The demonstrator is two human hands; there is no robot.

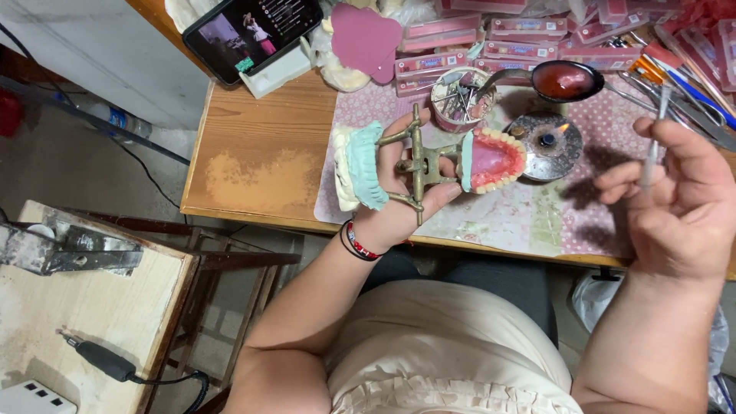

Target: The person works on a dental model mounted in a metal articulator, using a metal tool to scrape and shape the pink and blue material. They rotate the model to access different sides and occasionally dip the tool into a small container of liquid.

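Over the near edge of the bench (253, 165), the left hand (406, 203) was closed around a brass dental articulator (418, 162), fingers threaded through its frame and thumb steadying the hinge bar. The articulator was swung open: on one side sat a pale green cast on white plaster (356, 165), on the other a pink wax denture base with a row of cream teeth (492, 159), turned up toward the camera. The right hand (678, 211) was raised out to the side, well apart from the teeth, pinching a slim metal instrument (655, 146) between thumb and fingers; its tip was blurred, so whether it carried wax was hard to say.

Just beyond the denture a small spirit lamp (546, 144) burned with a low flame, and a ladle of dark red wax (566, 80) rested behind it. A pot of burs and tools (462, 98) stood near the hinge, pink flat boxes (491, 42) were stacked at the back, and a tablet (253, 31) leaned at the far corner.

To do this well, I'd judge the grip on the frame had to stay firm and level, the instrument warmed briefly at the flame, then brought in low along the gum line with the wrist braced.
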